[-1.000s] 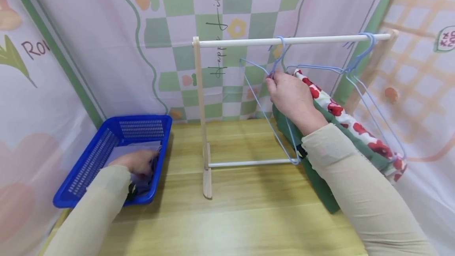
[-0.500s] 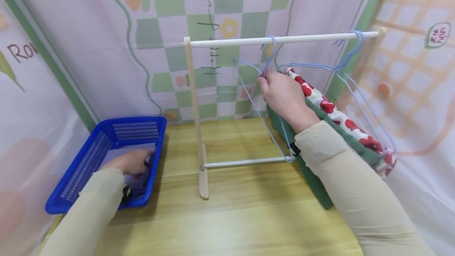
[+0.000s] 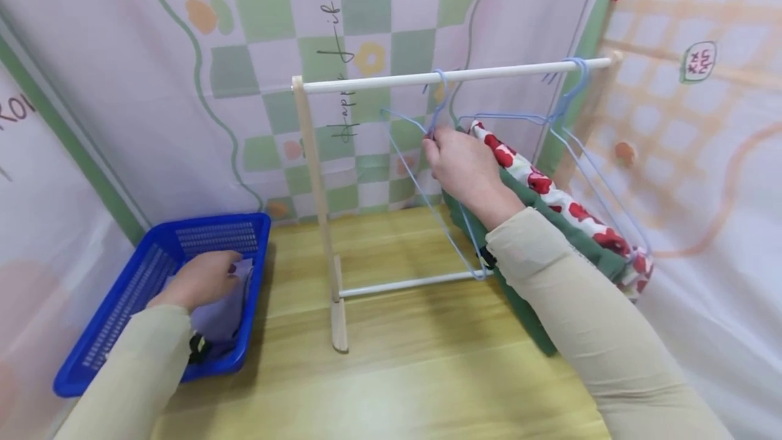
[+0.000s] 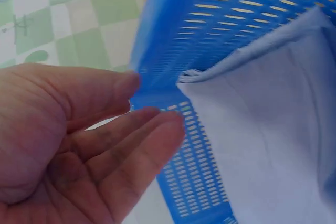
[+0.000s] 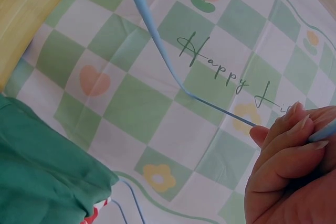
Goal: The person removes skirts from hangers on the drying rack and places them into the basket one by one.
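My left hand (image 3: 198, 280) hovers over a blue plastic basket (image 3: 225, 362), with thumb and fingers apart and nothing between them, as the left wrist view shows. Below it lies a folded lavender cloth (image 4: 262, 114), beside a small dark item (image 3: 198, 348) too unclear to name. Farther right, my right hand (image 3: 467, 165) grips the neck of a light blue clothes hanger (image 5: 157, 43), whose hook is over the white rail (image 3: 379, 81). The hanger's frame is bare. A green garment (image 3: 519, 311) with a red-and-white floral edge (image 3: 574, 209) hangs behind my right forearm, which hides part of it.
The wooden rack's left post (image 3: 318, 195) stands between basket and hanger. A second blue hanger (image 3: 574, 80) is on the rail's right end, with the garment. Printed curtains (image 3: 244, 80) enclose the wooden table (image 3: 379, 365).
My left hand has moved left and back inside the basket, so more of the lavender cloth shows. My right hand keeps its grip on the hanger. The head view has turned rightward.
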`<state>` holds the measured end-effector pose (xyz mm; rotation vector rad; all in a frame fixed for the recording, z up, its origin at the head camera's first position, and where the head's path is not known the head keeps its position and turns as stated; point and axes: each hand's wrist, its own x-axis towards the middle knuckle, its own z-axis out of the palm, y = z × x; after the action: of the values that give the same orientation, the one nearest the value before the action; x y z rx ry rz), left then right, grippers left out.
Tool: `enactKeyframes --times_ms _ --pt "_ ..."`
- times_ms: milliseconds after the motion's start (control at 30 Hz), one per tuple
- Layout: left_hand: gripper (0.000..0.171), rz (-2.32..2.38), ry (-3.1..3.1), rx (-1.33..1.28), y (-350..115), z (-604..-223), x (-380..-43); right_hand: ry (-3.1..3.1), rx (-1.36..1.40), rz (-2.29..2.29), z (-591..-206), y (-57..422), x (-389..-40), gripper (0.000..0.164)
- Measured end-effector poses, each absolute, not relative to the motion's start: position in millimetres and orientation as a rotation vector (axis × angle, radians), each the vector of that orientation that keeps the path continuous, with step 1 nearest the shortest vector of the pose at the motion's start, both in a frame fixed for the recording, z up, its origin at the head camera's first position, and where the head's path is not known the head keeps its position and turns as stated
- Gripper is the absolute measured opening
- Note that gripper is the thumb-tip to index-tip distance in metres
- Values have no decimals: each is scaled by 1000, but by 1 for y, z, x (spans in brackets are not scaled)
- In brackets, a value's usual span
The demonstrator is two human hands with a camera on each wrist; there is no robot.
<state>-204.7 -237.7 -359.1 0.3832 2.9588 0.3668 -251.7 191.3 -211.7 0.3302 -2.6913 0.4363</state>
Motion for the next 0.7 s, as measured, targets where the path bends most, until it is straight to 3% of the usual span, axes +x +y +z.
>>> enactKeyframes --times_ms 367,700 --pt "46 518 3196 386 -213 -326 -192 -2713 306 448 -209 188 -248 33" --pt "68 866 3174 489 -160 -290 -185 -2737 279 440 -208 191 -248 33"
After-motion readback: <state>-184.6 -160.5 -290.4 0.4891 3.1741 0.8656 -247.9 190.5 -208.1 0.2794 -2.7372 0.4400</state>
